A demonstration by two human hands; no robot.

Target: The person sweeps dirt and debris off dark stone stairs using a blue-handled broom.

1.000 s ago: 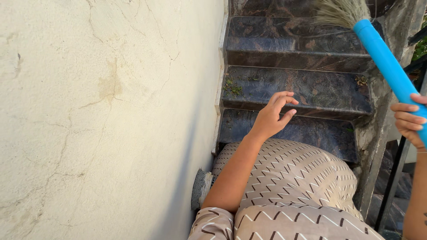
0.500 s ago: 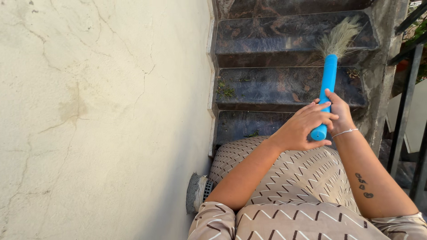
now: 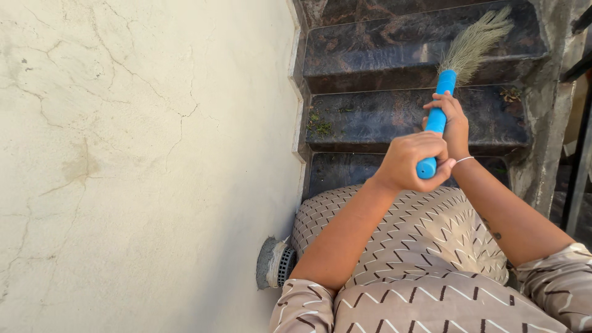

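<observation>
I see both hands on one broom (image 3: 445, 80), right of centre in the frame. The left hand (image 3: 412, 161) is clenched round the butt of the blue handle (image 3: 433, 126); only the round end of the handle shows below its fingers. The right hand (image 3: 450, 117) grasps the handle higher up, and its palm is hidden behind the handle. The straw bristles (image 3: 473, 41) lie on a dark stone step (image 3: 376, 43) at upper right. A cracked cream wall (image 3: 142, 154) fills the left half. Small green weeds (image 3: 319, 123) sit where the step below meets the wall. A grated pipe end (image 3: 275, 264) pokes from the wall, partly hidden by my patterned dress (image 3: 401, 240). The railing (image 3: 579, 166) is cut off at right.
</observation>
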